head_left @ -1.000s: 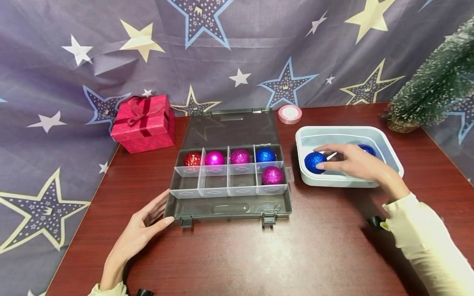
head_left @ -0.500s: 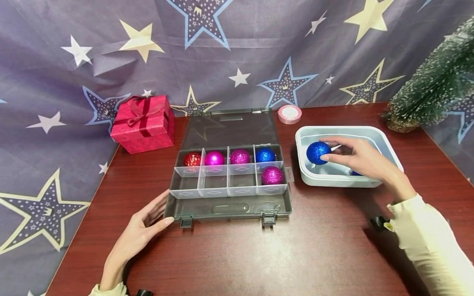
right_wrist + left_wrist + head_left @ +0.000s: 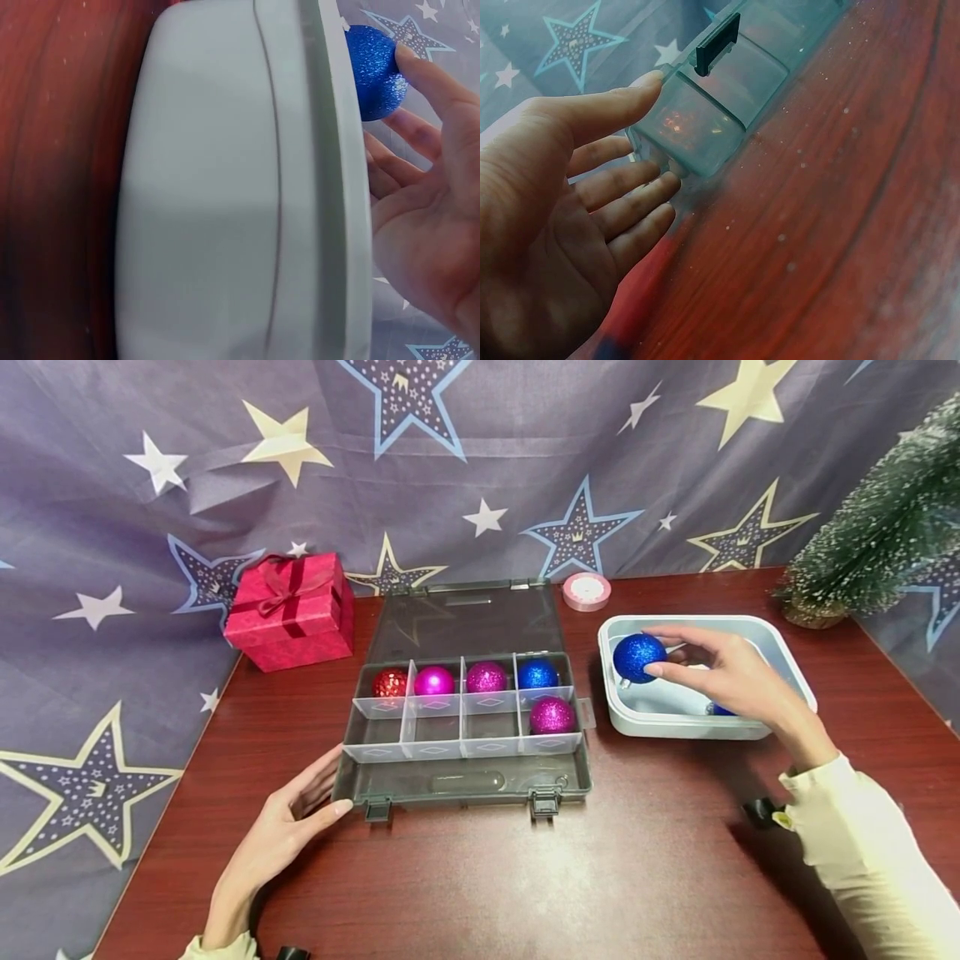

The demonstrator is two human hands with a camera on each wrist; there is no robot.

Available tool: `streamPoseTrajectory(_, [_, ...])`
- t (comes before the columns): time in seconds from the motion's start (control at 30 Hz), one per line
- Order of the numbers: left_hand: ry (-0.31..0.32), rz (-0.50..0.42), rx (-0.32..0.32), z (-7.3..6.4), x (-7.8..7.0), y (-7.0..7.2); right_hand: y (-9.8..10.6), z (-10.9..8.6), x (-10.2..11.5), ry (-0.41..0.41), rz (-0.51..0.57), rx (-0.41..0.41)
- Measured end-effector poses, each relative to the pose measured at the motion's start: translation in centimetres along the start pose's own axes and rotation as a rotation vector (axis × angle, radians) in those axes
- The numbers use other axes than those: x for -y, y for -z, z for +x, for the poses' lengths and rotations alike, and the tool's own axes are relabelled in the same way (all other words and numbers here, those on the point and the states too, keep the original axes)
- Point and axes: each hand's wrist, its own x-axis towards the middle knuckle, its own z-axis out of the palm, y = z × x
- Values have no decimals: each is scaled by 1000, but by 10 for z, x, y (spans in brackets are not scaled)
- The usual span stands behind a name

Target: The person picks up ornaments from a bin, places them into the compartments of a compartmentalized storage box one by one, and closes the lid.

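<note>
My right hand (image 3: 738, 681) pinches a blue glitter Christmas bauble (image 3: 639, 657) between thumb and fingers, over the left part of a pale plastic tub (image 3: 697, 727). In the right wrist view the bauble (image 3: 375, 73) shows beyond the tub's rim. Another blue bauble (image 3: 722, 710) lies in the tub, mostly hidden by the hand. A grey see-through divided box (image 3: 472, 777) lies with its lid open. Its back row holds a red bauble (image 3: 390, 682), two pink ones and a blue one (image 3: 537, 675); a magenta bauble (image 3: 552, 716) sits front right. My left hand (image 3: 281, 822) touches the box's front left corner, fingers fairly straight.
A red gift box (image 3: 292, 610) stands at the back left. Behind the divided box is a roll of pink ribbon (image 3: 587, 591). A small frosted tree (image 3: 877, 535) rises at the back right. A starry cloth (image 3: 480, 468) hangs behind the table (image 3: 487, 885).
My right hand has lifted the blue bauble from the tub's floor, up and slightly left at the end. The left hand and the divided box have stayed put.
</note>
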Motion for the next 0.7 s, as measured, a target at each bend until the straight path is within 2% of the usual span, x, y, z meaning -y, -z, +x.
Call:
streamPoseTrajectory(0.33, [-2,0,1,-1,0,0,-15,6,9,0,56,-1])
streamPoseTrajectory(0.57, [6,1,-5,-1,1,0,-28,12,10,104,72,24])
streamPoseTrajectory(0.7, [12,-5,-4,-1,1,0,-35,15,13,131,79,19])
